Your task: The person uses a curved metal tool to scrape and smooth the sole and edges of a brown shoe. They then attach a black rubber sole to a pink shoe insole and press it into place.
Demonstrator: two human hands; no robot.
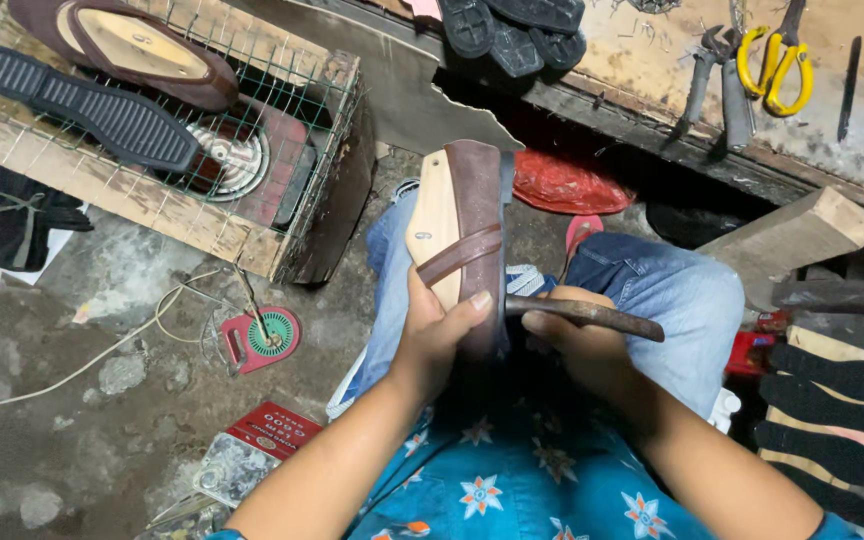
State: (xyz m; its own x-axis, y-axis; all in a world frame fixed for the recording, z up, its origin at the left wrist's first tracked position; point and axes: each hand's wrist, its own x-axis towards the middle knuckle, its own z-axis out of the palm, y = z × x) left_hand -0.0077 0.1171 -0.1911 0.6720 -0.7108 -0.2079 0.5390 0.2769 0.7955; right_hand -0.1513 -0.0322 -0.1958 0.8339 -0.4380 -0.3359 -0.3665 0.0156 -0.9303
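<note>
The brown sandal upper on its wooden last (460, 235) stands on edge over our lap, between the blue-jeans knees (652, 290). Our left hand (432, 335) is closed around its lower end, thumb pressed on the brown side, fingers behind. Our right hand (577, 345) is clamped on a rusty metal tool (587, 314), whose tip touches the edge of the sandal just beside the left thumb. We judge that we are in the step of pressing or rubbing the upper onto the last along this edge; the following move calls for a firm left hold, so the last does not turn, and a steady push of the tool.

The surface below is a rough, dirty concrete floor (102, 400), with a red round plug reel (262, 340) and a white cable. At our right lies a pile of black soles (832, 410). Farther, a wooden crate with wire mesh (182, 200) bears a black sole (87, 105) and another lasted shoe (132, 45). Farthest, the workbench (652, 60) carries pliers (717, 75) and yellow-handled scissors (777, 65).
</note>
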